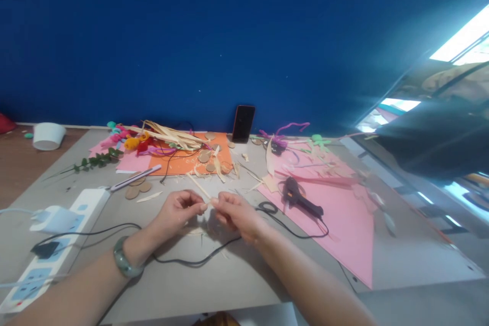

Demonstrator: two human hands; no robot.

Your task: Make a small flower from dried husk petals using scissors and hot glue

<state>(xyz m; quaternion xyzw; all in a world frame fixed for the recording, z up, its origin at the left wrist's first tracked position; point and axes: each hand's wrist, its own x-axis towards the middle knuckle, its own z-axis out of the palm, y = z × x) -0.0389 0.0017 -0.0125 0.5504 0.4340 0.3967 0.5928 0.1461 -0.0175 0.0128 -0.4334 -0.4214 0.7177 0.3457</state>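
Observation:
My left hand (179, 211) and my right hand (236, 213) meet over the grey table (237, 275), fingertips pinched together. Between them they grip a thin pale straw strip (198, 187) that slants up and to the left from the fingers. A green bangle (124, 260) sits on my left wrist. A black cable (191, 261) runs under both forearms. More pale shavings lie on the table just beneath my hands.
A black glue gun (300, 198) lies on pink paper (336, 224) to the right. Orange paper (191, 160) holds straw, cardboard discs and pipe cleaners. A phone (243, 123) leans on the blue wall. A white power strip (53, 234) lies left, a white cup (48, 135) far left.

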